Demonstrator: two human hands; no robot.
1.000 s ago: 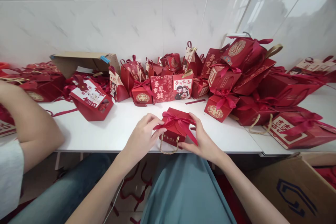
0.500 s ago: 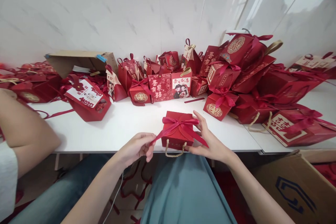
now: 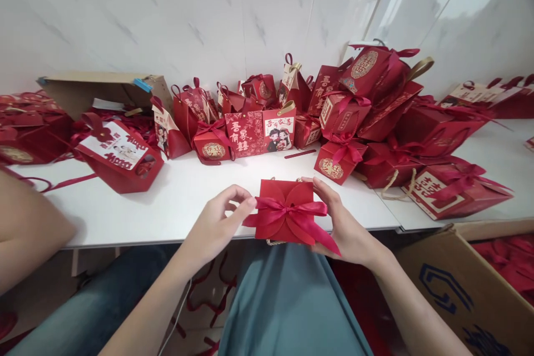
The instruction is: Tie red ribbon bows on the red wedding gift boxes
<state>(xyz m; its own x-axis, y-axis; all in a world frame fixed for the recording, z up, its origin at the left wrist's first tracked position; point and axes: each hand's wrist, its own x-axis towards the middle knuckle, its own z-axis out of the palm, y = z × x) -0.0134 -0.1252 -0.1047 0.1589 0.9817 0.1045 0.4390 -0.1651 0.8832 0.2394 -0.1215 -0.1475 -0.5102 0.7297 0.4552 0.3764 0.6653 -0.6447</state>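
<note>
We see the red box [image 3: 271, 189] at the near edge of the white table [image 3: 183, 189], between the two hands, its top facing us. The top hides most of its sides, and because it overlaps the table's edge we cannot tell whether it rests there or is held up. The right hand [image 3: 346, 228] holds the box by its right side, forefinger along the far corner; its thumb is hidden by the box and the trailing tail of the ribbon bow [image 3: 287, 209]. The left hand [image 3: 217, 225] has thumb and forefinger nearly together at the bow's left loop, but we cannot tell whether they pinch it or only touch it. Of the rope handle [image 3: 275, 242], just a bit shows below the box.

Behind, small boxes [image 3: 245, 136] stand in a row, the rear ones partly covered by those in front. To the right, a heap [image 3: 375, 105] overlaps so much that we cannot count it. The carton [image 3: 442, 283] at lower right is cut off by the frame, its red contents hard to make out. At left, we see another person's arm [image 3: 29, 233], its hand out of view.
</note>
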